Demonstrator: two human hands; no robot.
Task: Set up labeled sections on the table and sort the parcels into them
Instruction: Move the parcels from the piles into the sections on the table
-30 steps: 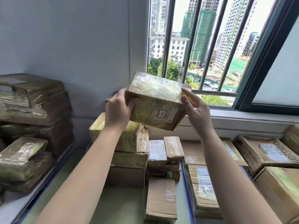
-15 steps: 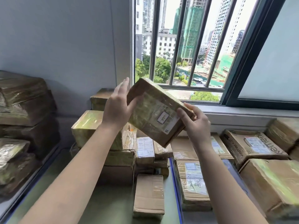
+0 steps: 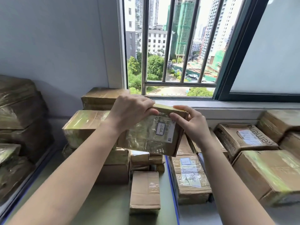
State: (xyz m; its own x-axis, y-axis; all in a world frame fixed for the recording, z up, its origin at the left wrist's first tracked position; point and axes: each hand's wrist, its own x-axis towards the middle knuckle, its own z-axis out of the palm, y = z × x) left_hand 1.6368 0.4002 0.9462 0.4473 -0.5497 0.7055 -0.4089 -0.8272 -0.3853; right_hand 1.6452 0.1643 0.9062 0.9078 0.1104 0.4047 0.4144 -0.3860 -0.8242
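Observation:
A tape-wrapped cardboard parcel with a small handwritten label on its top face is held above the middle stack of parcels. My left hand grips its far left edge from above, fingers curled over the top. My right hand holds its far right corner, thumb on the top face and fingers behind. Below it lie several brown parcels on the grey-green table, split by a blue tape line into sections.
Tall stack of wrapped parcels at far left. Large parcels behind my left arm, a small box in front, labelled boxes right of the blue line, big cartons at right. Barred window and sill behind.
The parcel has come down from chest height at the window and turned flat, label side up. My left hand has shifted from its side to over its top edge.

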